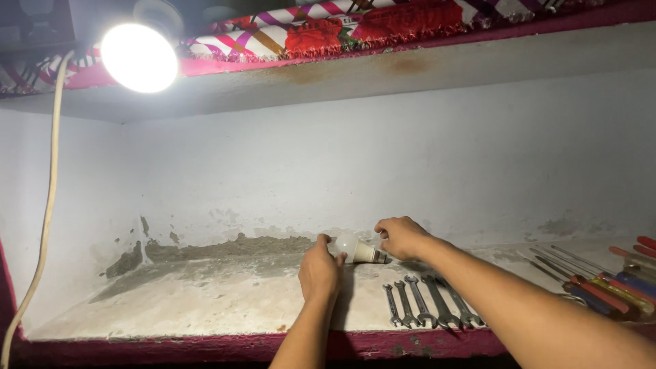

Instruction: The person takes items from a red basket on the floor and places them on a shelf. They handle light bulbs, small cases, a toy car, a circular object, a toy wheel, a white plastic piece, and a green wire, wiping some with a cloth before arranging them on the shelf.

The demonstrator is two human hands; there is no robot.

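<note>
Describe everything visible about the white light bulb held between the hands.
The white pear-shaped light bulb lies on its side on the pale concrete shelf, unlit. Its frosted globe points left, its grey metal screw base right. The left hand cups the globe; the right hand reaches its base end. Four steel spanners lie just in front.

Bulb [350,246]: matt white globe, likely plastic, on a metal base. Spanners [427,309]: bare grey metal, dull sheen. Screwdrivers [608,287]: metal shafts, glossy red and blue plastic handles. Shelf [205,301]: rough, patchy cement with worn whitewash. Cloth [328,31] above: woven, floral-printed.
</note>
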